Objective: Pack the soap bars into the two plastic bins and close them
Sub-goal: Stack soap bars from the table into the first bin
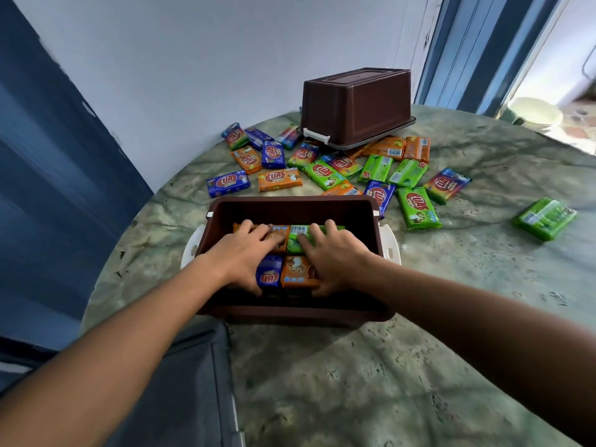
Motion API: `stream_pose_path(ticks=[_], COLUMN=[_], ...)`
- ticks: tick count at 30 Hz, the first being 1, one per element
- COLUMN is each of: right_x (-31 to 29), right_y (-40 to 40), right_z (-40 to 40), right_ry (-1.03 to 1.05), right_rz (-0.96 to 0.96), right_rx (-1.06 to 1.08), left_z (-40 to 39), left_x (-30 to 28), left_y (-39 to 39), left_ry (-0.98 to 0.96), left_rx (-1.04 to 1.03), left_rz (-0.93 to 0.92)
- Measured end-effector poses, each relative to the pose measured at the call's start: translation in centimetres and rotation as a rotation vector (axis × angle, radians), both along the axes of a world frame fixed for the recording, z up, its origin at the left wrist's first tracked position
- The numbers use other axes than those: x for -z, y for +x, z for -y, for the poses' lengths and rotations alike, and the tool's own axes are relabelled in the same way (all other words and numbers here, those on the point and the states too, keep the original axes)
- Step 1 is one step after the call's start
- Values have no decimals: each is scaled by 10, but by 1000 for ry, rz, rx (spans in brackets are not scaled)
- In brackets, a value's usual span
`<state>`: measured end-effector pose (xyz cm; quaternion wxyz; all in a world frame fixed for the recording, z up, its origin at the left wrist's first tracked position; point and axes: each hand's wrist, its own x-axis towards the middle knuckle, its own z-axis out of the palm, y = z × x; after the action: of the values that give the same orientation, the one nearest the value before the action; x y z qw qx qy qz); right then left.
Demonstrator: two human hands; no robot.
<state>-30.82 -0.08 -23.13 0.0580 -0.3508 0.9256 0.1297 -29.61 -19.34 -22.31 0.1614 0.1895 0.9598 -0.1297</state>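
An open brown plastic bin (290, 206) with white side latches stands in front of me on the table. Several wrapped soap bars lie packed inside it. My left hand (240, 256) lies flat on an orange bar (277, 237) and a blue bar (269, 274). My right hand (335, 256) presses on a green bar (298, 235) and an orange bar (298, 272), thumb at the near side. A second brown bin (356, 104) sits upside down at the back, resting on its lid. Many loose soap bars (322, 171) are scattered between the two bins.
The round green marbled table (451, 350) meets a white wall at the back left. One green bar (545, 217) lies apart at the right. A grey lid (193, 382) lies at the table's near left edge. A doorway opens at the back right.
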Motion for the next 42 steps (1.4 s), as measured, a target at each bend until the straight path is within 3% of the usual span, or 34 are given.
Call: stream_pose_path(ticks=[3,10,19,25,28,32,35,37,39,42], right_x=[8,12,20,41,36,29,16,3,-18,-45], right_y=[5,5,14,8,10,11,15,20,22,15], right_z=[7,10,21,17,22,18,13,10,0,-25], right_ry=[47,31,102,119,180,105,56,-99,-376,-741], right_rz=[-25,-4,-30,-158,-89,-6,138,204,118,-115], right_rx=[36,80,228,142,169,140,185,233,296,471], left_z=[-5,2,-18,-21,-20,-14,-11,-6,4,39], left_x=[10,6,24,23,23,20,5,-12,-29,-40], left_y=[4,-4,13,10,9,9,9,13,17,9], left_ry=[-106,-48,-206,-197,-185,-195,-87,205,550,738], left_rx=[53,79,127,156,156,173,78,-45,-150,-406], left_rz=[-81,-88,-185,-146,-146,-146,-48,12,-151,-536])
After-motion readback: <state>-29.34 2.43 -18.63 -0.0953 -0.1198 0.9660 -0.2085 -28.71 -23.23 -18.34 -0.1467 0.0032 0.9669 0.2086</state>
